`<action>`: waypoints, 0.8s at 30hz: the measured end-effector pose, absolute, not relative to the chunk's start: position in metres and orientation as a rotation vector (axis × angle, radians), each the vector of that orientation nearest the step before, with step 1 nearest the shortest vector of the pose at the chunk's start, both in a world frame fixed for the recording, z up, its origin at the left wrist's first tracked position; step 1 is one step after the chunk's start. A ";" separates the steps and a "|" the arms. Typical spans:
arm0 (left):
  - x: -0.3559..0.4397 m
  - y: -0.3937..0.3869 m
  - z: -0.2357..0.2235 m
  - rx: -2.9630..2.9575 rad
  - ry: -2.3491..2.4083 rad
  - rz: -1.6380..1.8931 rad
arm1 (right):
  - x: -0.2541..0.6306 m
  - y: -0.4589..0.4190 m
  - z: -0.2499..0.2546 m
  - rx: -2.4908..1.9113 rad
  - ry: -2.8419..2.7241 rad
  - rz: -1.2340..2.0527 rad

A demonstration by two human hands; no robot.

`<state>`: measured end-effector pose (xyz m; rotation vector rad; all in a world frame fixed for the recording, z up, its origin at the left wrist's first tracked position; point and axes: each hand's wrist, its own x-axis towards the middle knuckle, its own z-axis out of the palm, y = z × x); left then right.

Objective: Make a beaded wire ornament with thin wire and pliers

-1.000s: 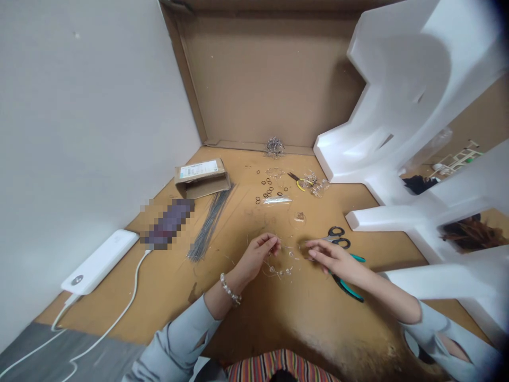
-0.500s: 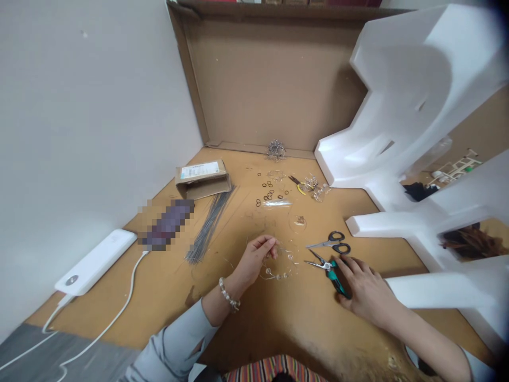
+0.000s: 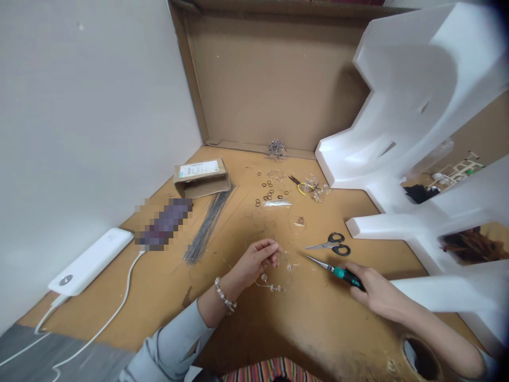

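Our brown tabletop runs back to a cardboard panel. Our left hand pinches a beaded strand between thumb and fingers; clear beads hang below, already on it. Our right hand curls round the pliers, their tips near the strand but apart, so no plier work on it seems under way. Beyond lie scissors, then loose dark rings and grey wires, not joined to it.
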<state>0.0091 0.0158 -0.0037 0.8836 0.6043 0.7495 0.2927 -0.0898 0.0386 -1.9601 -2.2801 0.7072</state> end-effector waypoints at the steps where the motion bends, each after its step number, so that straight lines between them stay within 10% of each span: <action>1: 0.009 0.016 -0.004 0.910 0.612 0.746 | 0.291 -0.089 0.044 -1.944 -2.244 0.810; 24: 0.000 0.006 0.025 1.586 0.676 0.810 | 0.260 -0.086 0.071 -1.839 -2.474 0.413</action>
